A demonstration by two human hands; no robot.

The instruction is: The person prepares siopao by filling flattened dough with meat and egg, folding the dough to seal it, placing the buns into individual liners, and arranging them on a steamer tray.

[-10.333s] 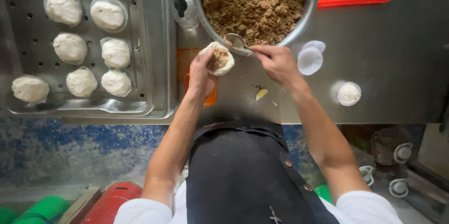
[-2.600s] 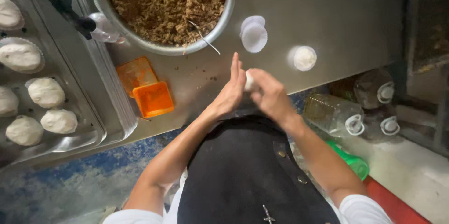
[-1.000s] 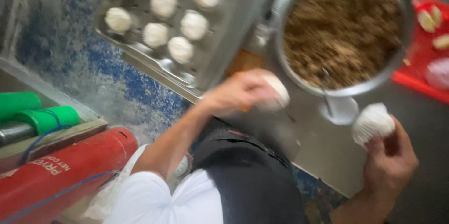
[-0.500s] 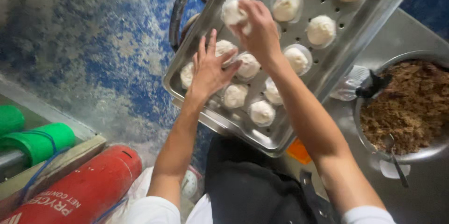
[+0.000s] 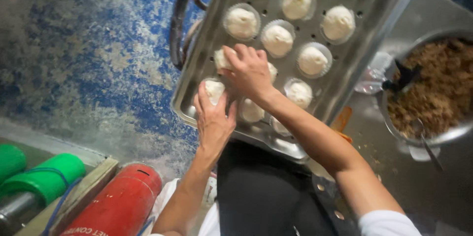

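Left hand (image 5: pixel 214 120) low in the middle of the frame, fingers and thumb curled round the corner bun (image 5: pixel 214 89) in the lower-left corner of the tray (image 5: pixel 345 63), no longer lying flat and spread as half a second ago. Right hand (image 5: pixel 251 71) just above it, fingers bent down over the second bun (image 5: pixel 221 58), lower on the tray than half a second back; whether gripping or only pressing, cannot tell. A second ago both hands off the tray, one bun in each beside the bowl; now both buns down in the last open places at the tray's lower-left end, touching the metal. Across the upper middle and right, the long perforated tray itself, tilted in view, carrying rows of pale buns in paper cups. At the right edge, the steel bowl (image 5: pixel 389 117) of brown filling (image 5: pixel 438 88), well apart from both hands. Bottom left, a red cylinder (image 5: pixel 118 206) lying beside green ones (image 5: pixel 44 177). Smallest, a spoon (image 5: pixel 426 142) leaning on the bowl's lower rim, untouched.
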